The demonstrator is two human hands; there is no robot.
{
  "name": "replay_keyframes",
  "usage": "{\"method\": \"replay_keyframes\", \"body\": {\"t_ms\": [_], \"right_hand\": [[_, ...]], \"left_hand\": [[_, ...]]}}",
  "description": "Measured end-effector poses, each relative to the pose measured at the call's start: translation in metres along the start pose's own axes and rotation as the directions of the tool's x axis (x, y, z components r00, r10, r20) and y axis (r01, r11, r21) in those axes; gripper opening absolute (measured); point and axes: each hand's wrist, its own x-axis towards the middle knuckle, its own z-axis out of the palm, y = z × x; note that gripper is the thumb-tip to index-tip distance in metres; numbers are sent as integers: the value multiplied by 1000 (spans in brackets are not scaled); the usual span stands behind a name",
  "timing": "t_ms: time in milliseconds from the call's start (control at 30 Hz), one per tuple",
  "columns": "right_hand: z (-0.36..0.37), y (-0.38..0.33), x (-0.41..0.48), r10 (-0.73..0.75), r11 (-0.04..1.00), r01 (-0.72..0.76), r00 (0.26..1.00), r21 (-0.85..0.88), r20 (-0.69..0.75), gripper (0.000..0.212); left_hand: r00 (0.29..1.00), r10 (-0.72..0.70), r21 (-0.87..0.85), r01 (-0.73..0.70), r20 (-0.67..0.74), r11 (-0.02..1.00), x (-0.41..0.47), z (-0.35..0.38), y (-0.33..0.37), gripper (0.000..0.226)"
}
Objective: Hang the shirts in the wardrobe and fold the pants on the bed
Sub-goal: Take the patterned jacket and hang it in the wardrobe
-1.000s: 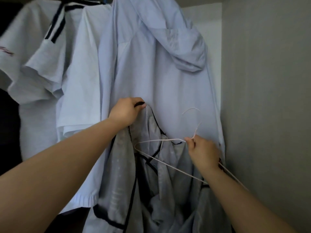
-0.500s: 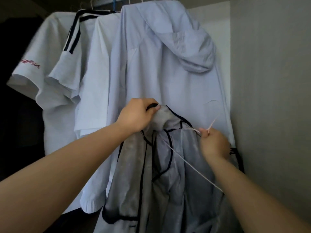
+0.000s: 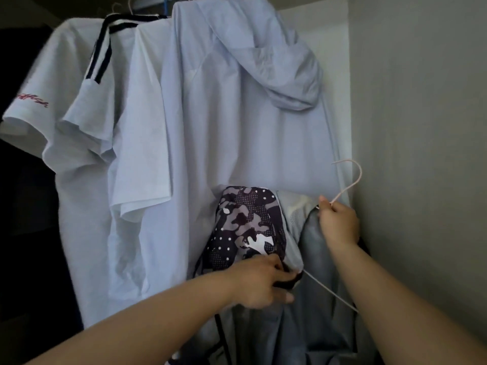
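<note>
step: fitting camouflage shirt (image 3: 247, 222) on wire hanger (image 3: 348, 177), lower centre of frame | left hand (image 3: 263, 281) grips its dark edge | right hand (image 3: 340, 225) pinches hanger neck | next, likely: seat shoulders, lift hook to rail (image 3: 147, 3) at top

Home bedroom wardrobe interior: hooded jacket (image 3: 237, 114) and white T-shirts (image 3: 87, 143) on hangers from rail (image 3: 147, 3), plain side wall (image 3: 421, 154).

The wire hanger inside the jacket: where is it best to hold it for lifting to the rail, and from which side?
Pinch the hanger at its neck, just under the hook, from below, as the right hand does. The hook stands free above the collar; its arms are mostly buried in the jacket.
</note>
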Motion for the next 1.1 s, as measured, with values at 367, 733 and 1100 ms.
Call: {"method": "replay_keyframes", "body": {"t_ms": [367,733,1100], "right_hand": [[-7,7,3,13,971,8,996,239,-86,40],[0,-19,-11,-107,992,89,968,88,227,62],[-18,40,32,-130,986,120,988,-118,-81,26]], "left_hand": [[921,13,401,156,-389,903,54,-98,-5,52],[951,-42,-129,2,-308,992,67,-64,-15,39],[562,-322,-203,266,-762,942,30,-77,-65,45]]}}
